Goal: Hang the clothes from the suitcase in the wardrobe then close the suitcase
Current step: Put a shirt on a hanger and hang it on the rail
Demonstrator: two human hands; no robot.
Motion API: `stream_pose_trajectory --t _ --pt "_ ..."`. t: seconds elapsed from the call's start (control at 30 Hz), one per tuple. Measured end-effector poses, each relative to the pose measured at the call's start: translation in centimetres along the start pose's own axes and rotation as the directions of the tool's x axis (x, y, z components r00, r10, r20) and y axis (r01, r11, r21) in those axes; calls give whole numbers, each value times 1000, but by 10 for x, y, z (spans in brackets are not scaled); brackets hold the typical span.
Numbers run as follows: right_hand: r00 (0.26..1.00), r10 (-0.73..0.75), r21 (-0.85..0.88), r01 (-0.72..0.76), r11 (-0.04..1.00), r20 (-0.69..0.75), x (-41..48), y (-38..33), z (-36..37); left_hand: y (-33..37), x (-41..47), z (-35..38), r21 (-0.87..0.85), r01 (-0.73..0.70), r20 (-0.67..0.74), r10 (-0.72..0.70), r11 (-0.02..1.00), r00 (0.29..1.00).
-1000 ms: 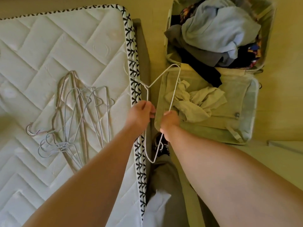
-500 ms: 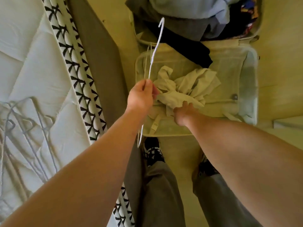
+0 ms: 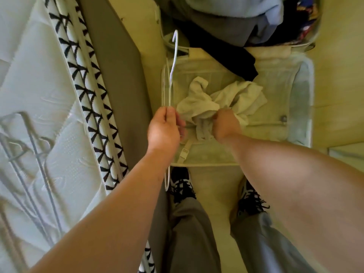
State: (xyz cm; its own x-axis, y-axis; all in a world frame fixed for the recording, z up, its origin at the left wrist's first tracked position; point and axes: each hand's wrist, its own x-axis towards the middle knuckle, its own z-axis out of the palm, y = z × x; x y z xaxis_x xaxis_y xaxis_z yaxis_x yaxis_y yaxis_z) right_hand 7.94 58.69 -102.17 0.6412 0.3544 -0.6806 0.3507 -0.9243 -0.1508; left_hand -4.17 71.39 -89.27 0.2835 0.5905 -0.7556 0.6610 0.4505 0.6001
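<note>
**Cream garment in the fist, wire hanger ready beside it**

Cloth like this is soft and crumpled, so I think the lift should be high and slow. The open suitcase lies on the floor in front of the person's feet. Its near half holds only the cream garment. The far half carries a pile of other clothes, and from it a black garment hangs over onto the near half.

In my judgement the step in hand is to take up the cream garment and put it on the white wire hanger. To do this well, the person should raise the garment until it hangs free, so that the neck and shoulders can be found. At present it is a heap and I cannot tell which part is which. A loose end could drag the black garment, whose tip lies just beside it. The hanger should be turned flat toward the garment; now it shows edge-on, with its hook pointing away.

The right hand has its fingers closed tightly on a bunch of the cream cloth at the near edge of the heap. The rest of the garment spreads away from this hand. The left hand is just beside the heap, and I cannot tell if it touches the cloth. Its fingers are curled round the hanger's wire, and one corner of the hanger shows below the wrist.
</note>
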Motion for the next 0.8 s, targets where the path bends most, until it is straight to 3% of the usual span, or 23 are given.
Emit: stream_pose_trajectory --t 0.1,0.27,0.5,0.6,0.8 --pt "996 73 185 -63 981 -49 -31 -3 -57 29 -22 -6 137 -6 -60 15 991 998" --pt "992 34 249 -2 969 -124 -96 -32 -173 112 -79 -26 277 -81 -47 97 957 994" --pt "942 -127 136 177 975 -311 -239 -72 -367 244 -206 -70 369 -260 15 274 892 962" --pt "909 -219 112 274 955 -356 -303 -85 -444 298 -254 -89 425 -369 31 394 826 918" --pt "798 -409 -28 444 896 -442 -426 -107 -565 400 -348 -119 555 -582 42 679 594 733"
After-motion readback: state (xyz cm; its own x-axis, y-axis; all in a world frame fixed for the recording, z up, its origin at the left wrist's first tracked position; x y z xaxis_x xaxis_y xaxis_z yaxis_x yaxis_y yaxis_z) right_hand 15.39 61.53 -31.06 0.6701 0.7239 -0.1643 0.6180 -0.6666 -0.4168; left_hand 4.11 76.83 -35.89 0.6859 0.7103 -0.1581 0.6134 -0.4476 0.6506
